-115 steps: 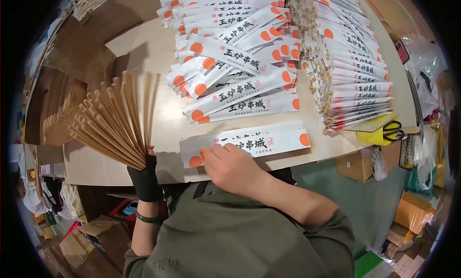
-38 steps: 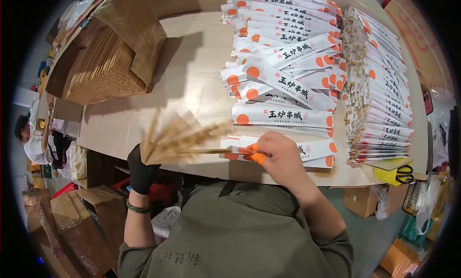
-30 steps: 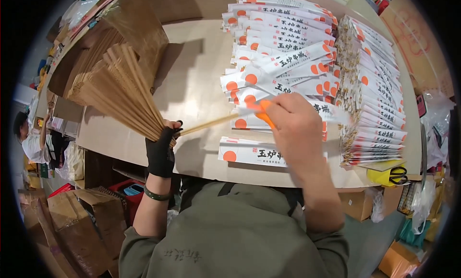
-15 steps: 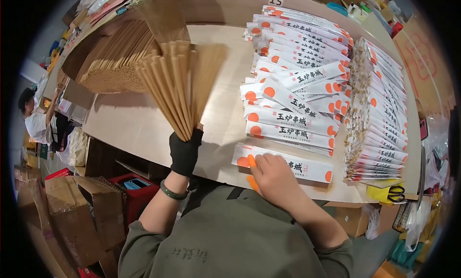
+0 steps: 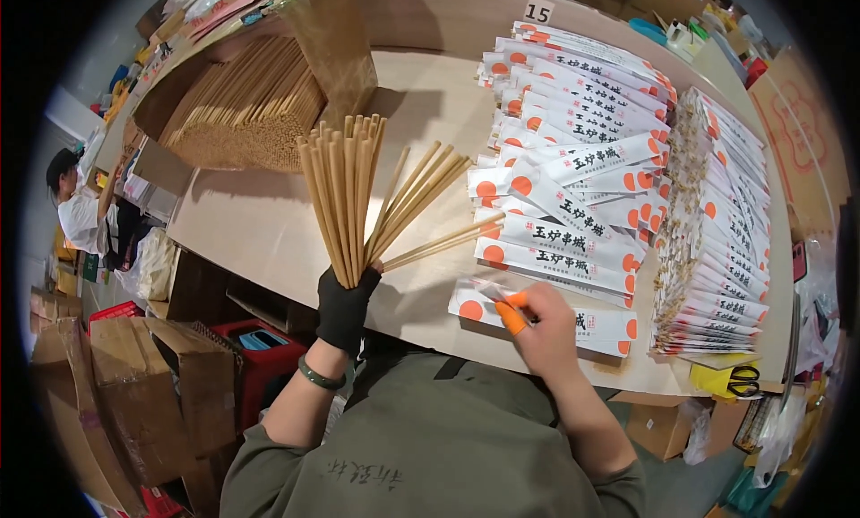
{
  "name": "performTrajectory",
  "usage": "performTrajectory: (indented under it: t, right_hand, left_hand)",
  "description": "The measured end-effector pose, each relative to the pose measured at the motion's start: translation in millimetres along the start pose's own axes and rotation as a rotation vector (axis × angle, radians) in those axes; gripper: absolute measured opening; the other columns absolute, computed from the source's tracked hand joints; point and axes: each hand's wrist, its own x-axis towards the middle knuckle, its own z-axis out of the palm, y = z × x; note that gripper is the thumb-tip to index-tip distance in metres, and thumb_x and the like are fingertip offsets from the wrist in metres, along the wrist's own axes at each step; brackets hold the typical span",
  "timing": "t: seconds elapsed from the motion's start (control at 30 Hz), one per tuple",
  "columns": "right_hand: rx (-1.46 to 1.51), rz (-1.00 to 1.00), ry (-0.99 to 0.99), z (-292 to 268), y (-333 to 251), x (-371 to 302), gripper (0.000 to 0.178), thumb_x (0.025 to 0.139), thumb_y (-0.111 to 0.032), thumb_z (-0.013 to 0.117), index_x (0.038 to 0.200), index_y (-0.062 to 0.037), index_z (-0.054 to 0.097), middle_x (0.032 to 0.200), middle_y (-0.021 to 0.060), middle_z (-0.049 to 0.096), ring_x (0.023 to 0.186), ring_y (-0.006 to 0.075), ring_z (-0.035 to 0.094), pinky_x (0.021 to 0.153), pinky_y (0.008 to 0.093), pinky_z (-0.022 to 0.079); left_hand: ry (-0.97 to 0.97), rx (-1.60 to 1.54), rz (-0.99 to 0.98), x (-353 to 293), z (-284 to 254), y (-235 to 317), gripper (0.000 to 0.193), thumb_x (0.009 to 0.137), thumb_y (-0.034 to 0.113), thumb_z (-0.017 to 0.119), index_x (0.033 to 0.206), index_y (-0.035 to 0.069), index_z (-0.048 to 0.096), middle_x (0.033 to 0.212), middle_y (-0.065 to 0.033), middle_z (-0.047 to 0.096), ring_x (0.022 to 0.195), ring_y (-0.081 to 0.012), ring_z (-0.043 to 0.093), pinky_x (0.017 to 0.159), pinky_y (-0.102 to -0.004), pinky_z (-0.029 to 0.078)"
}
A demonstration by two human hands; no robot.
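My left hand (image 5: 345, 308), in a black fingerless glove, is closed round the lower ends of a bunch of wooden chopsticks (image 5: 354, 191). They fan out upward, and one pair (image 5: 443, 240) leans far to the right, toward the paper sleeves. My right hand (image 5: 545, 325), with orange finger cots on its fingers, is closed at the left part of a white paper sleeve (image 5: 605, 330) with orange dots, on the small stack at the table's front edge. The fingertips pinch its paper there; the exact grip is partly hidden.
A big pile of loose chopsticks (image 5: 242, 115) lies at the back left beside a clear plastic bag (image 5: 331, 43). Rows of white sleeves (image 5: 573, 169) overlap on the table (image 5: 417, 97). Filled sleeves (image 5: 717, 240) stack at the right, near black-handled scissors (image 5: 743, 381). Another person (image 5: 85, 200) is far left.
The chopsticks in my left hand have spread apart, with a pair tilting right. My right hand has shifted right and its fingers have drawn together on the sleeve. The view has moved slightly.
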Motion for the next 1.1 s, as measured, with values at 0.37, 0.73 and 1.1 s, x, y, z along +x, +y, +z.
performTrajectory:
  t: [0.37, 0.73, 1.1]
  right_hand:
    - [0.123, 0.068, -0.069, -35, -8, 26, 0.016, 0.074, -0.009, 0.075, 0.076, -0.0005, 0.062, 0.07, 0.0014, 0.053, 0.062, 0.0121, 0.049, 0.056, 0.026, 0.039]
    - [-0.545, -0.46, -0.011, -7, -27, 37, 0.027, 0.069, -0.014, 0.07, 0.093, -0.0025, 0.062, 0.089, 0.0117, 0.054, 0.082, 0.0256, 0.054, 0.067, 0.0338, 0.044]
    - [-0.317, -0.432, 0.005, 8, 12, -14, 0.014, 0.071, -0.004, 0.071, 0.082, -0.0028, 0.062, 0.076, 0.006, 0.054, 0.064, 0.0225, 0.053, 0.057, 0.033, 0.043]
  left_hand:
    - [-0.087, 0.181, 0.078, 4, -30, 15, 0.028, 0.078, 0.016, 0.074, 0.098, -0.001, 0.066, 0.084, -0.0104, 0.068, 0.077, -0.0191, 0.065, 0.068, -0.0318, 0.05]
    - [-0.121, -0.191, -0.026, 16, 43, 36, 0.024, 0.088, 0.022, 0.065, 0.097, 0.0, 0.068, 0.076, -0.0079, 0.067, 0.072, -0.0135, 0.066, 0.061, -0.0293, 0.049]
    - [-0.012, -0.182, -0.068, 12, 22, 7, 0.022, 0.081, 0.019, 0.072, 0.092, 0.0, 0.067, 0.077, -0.0054, 0.067, 0.07, -0.0124, 0.062, 0.065, -0.0278, 0.048]
